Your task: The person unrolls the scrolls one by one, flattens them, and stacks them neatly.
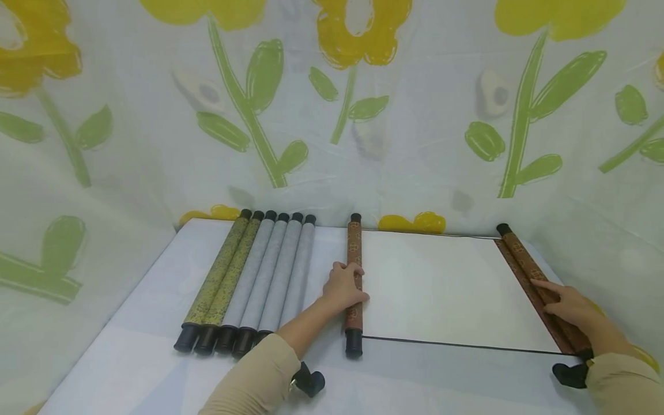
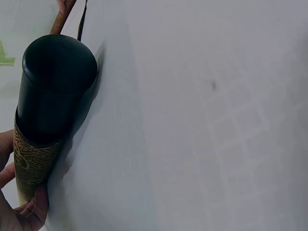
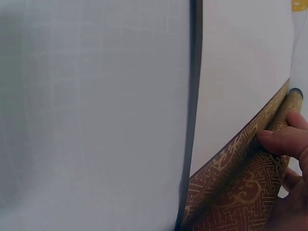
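Okay, on my head feed I see the brown-and-white scroll point(image 1: 436, 282) spread from centre to right of frame. Left hand point(image 1: 344, 288) grips its left roll point(image 1: 355, 242) mid-frame; right hand point(image 1: 573, 306) grips its right roll point(image 1: 525, 256), lower right. Six rolled scrolls point(image 1: 266, 271), yellow-green and grey, lie left of centre.

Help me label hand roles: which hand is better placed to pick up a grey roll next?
Probably the left hand: it grips the brown roll nearest the grey rolls, though it must let go first. The right hand holds the other brown roll, across the white sheet.
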The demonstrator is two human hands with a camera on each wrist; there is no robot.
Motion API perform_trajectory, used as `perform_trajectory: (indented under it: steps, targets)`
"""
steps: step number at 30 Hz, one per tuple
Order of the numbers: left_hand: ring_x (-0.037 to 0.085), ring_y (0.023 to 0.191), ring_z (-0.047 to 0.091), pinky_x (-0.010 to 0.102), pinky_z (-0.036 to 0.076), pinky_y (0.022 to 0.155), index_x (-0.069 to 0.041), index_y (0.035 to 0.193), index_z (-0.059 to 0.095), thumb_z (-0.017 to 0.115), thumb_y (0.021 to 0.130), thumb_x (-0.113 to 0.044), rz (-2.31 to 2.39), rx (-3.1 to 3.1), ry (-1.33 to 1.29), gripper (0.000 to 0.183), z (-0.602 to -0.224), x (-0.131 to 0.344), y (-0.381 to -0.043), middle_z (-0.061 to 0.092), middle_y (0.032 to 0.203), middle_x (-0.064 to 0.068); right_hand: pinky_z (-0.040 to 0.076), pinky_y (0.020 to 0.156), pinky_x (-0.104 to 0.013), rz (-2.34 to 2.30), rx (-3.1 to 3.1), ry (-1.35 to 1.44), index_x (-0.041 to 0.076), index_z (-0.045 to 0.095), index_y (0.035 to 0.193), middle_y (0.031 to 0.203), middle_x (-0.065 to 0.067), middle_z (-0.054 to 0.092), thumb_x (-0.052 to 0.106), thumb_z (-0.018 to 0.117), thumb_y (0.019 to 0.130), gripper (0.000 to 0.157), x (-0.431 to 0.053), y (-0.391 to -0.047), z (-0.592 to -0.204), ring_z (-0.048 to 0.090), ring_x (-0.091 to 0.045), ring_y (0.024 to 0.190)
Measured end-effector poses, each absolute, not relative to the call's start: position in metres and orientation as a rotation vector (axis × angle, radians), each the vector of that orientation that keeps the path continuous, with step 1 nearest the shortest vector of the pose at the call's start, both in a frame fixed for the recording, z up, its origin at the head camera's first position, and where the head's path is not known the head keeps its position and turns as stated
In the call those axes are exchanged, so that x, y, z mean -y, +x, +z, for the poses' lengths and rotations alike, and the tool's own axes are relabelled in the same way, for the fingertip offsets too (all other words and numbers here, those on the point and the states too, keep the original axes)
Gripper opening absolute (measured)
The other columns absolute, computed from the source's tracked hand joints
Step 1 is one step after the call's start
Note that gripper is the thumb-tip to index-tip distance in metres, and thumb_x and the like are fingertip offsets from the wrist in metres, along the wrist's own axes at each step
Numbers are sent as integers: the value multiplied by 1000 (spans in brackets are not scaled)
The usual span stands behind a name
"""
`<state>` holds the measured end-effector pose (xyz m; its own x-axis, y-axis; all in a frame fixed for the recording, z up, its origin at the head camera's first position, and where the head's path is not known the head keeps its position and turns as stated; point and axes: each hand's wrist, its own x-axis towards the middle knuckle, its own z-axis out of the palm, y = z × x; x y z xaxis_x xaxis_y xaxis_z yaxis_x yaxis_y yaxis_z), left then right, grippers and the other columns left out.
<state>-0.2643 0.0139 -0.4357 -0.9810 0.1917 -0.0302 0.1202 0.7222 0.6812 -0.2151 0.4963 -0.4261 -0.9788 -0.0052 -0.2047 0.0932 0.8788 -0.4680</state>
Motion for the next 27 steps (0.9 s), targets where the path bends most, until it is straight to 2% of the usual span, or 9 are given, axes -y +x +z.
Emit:
perform_trajectory:
  steps: [8,17,21,25,27]
  targets:
    - [33,108,47,43,45,72,-19,113,63,74,71,-19,1058,-2803,280,44,-434,-4,-266,42,125,20,30,86,-73,-730,-2856,53,-10,23,141,131,-53,16,3,54,79,70,-497,-215,-428,20,-70,116]
    - [34,112,46,47,45,74,-20,115,64,67,75,-24,1005,-2809,251,41,-433,8,-269,42,129,21,29,87,-74,-707,-2859,56,-11,23,140,131,-53,16,2,54,80,69,-494,-213,-427,20,-70,115]
    - [35,108,49,46,47,73,-18,115,61,73,76,-30,1006,-2847,288,43,-433,13,-268,43,127,22,29,86,-74,-693,-2865,59,-11,23,141,130,-54,16,2,53,82,67,-494,-213,-427,20,-71,114]
    - [35,104,53,44,50,73,-16,116,57,81,71,-39,984,-2888,336,56,-436,19,-268,45,124,24,30,86,-74,-693,-2864,60,-11,23,140,130,-54,15,1,53,81,67,-493,-213,-425,20,-71,114]
    - [35,103,53,45,50,75,-15,116,56,83,69,-38,994,-2889,344,60,-436,21,-268,45,123,24,30,86,-74,-692,-2867,52,-11,24,139,129,-54,16,2,54,81,67,-493,-213,-426,21,-71,114]
